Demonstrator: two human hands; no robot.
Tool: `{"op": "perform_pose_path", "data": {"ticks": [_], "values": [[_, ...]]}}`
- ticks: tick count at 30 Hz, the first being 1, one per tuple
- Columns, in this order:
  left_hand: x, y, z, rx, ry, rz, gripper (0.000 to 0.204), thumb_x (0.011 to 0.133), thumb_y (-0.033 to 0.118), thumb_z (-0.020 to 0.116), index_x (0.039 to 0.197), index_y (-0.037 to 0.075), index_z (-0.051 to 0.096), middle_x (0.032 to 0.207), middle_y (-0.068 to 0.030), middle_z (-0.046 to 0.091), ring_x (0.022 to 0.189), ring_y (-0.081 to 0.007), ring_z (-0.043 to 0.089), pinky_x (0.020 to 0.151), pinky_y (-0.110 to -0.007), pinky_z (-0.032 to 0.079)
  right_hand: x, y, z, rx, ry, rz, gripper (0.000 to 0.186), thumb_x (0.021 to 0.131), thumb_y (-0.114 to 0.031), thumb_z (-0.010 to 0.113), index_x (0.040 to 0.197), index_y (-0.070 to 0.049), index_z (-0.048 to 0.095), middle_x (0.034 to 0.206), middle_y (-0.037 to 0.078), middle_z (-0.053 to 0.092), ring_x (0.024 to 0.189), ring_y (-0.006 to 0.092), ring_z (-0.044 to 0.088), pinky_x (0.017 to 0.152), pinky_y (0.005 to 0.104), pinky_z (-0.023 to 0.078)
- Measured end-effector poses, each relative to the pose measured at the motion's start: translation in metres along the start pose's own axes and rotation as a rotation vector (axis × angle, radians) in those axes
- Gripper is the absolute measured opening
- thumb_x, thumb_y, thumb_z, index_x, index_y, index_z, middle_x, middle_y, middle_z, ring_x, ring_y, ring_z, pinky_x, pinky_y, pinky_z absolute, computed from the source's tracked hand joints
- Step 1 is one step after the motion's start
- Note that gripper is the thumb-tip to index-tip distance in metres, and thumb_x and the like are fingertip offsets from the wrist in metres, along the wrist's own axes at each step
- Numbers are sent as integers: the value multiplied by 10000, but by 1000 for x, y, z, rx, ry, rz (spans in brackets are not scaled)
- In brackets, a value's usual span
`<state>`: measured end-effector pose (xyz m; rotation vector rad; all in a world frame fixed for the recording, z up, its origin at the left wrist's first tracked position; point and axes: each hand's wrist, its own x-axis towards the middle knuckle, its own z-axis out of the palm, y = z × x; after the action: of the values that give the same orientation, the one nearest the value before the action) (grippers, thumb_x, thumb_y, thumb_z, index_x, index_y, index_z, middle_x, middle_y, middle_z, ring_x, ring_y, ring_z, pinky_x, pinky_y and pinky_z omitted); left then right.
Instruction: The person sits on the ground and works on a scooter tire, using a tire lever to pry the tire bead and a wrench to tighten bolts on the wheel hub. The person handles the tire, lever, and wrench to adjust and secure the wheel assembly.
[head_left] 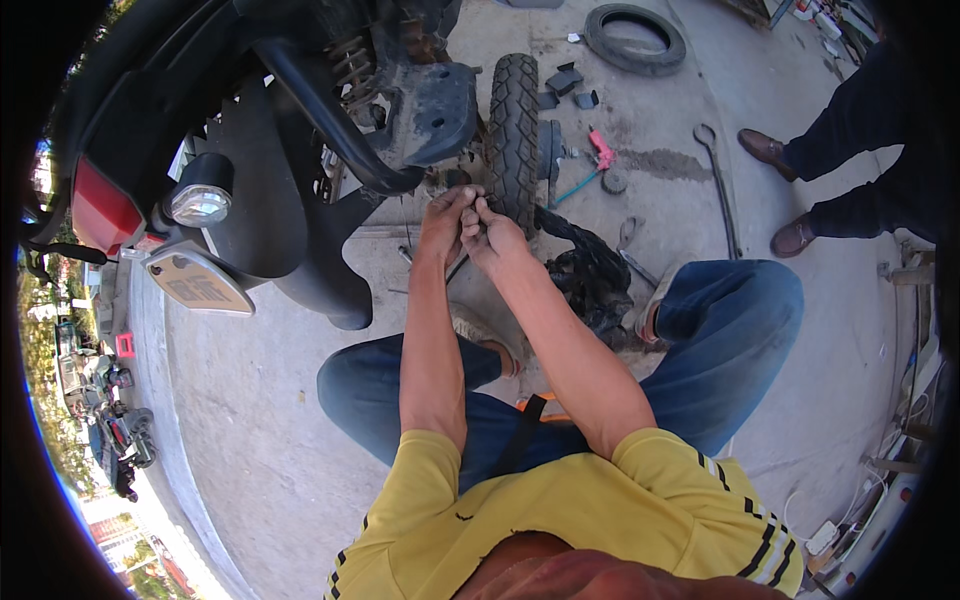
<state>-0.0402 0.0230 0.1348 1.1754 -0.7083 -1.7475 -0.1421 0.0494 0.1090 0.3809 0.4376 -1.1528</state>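
Note:
I sit low behind a dark scooter, with both forearms reaching up to its rear underside. My left hand and my right hand meet just below the end of a black tube, fingers curled and pinched close together on something small that they hide. Right beside them stands the knobby rear tyre. A metal bracket and a coil spring sit above. A crumpled black plastic heap lies on the ground to the right of my hands.
On the concrete lie a loose tyre, a pink tool with a blue hose, dark scraps and a long wrench. A person's shoes and dark trousers are at the right. Parked scooters stand at the far left.

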Motion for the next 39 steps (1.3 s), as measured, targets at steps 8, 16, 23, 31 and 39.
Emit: {"op": "perform_pose_path", "data": {"ticks": [8,16,23,31,39], "values": [[6,6,10,128,131,-9,263,1004,222,714,1082,-29,717,648,37,558,444,-41,365,381,-246,287,-1,2,3,17,20,3,172,1094,-209,536,1050,-68,625,812,35,618,655,132,570,541,237,487],[27,21,6,407,168,-88,284,938,260,783,1008,-8,721,674,14,573,415,-60,370,356,-263,265,4,7,1,11,20,-18,178,1092,-195,541,1020,-54,622,819,50,623,646,143,567,546,238,489],[19,-12,-10,192,313,113,302,1005,276,648,1127,0,668,916,-93,680,681,-154,612,550,-320,491,-46,-13,19,-373,54,10,276,1057,-306,614,1024,-34,650,843,71,691,678,145,641,577,274,518],[-19,-158,-9,774,260,303,857,828,289,793,1480,-76,372,1427,-258,519,1300,-371,524,1106,-455,410,-138,-138,-62,-1423,287,-585,309,970,-275,687,1007,29,719,861,106,740,718,197,689,659,347,529],[6,-143,33,671,379,444,1005,744,273,902,1458,-141,328,1425,-290,508,1299,-358,527,1122,-422,392,-192,-110,-112,-2487,376,101,342,948,-301,638,1094,-12,750,1030,233,749,999,403,723,853,484,564]]}}
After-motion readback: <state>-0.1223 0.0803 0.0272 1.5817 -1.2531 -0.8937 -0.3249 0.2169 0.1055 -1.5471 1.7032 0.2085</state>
